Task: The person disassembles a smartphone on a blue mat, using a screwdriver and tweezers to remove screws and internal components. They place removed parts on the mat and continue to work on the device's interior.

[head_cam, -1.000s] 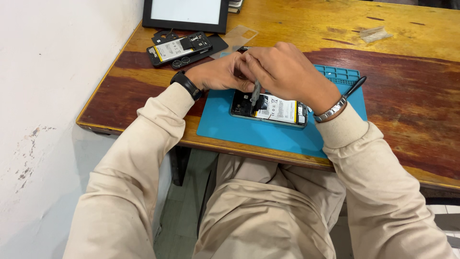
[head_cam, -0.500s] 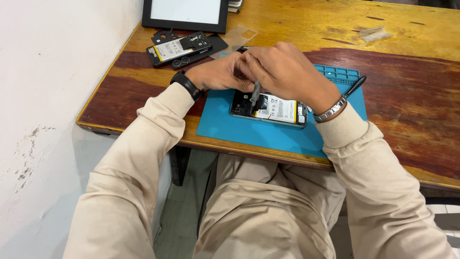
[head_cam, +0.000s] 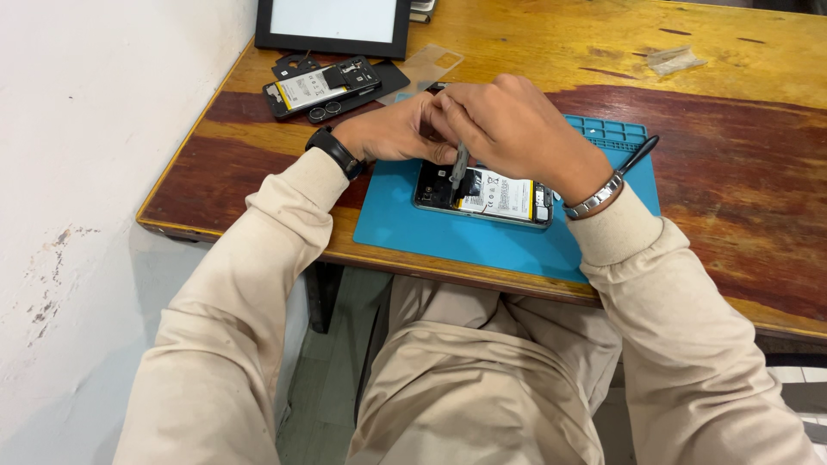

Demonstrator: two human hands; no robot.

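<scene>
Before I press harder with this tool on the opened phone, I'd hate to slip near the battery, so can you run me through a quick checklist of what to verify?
1. Opened phone lies fully on the blue mat: ok.
2. Left hand steadies the phone's top end: ok, it rests there.
3. Right hand has a firm hold on the grey tool: cannot tell, the fingers hide the grip.
4. Tool tip is off the battery: ok, it meets the dark top section beside it.
5. Black pen-like tool on the mat's right edge is clear of the hands: ok.
6. Second opened phone sits apart, up left: ok.
</scene>
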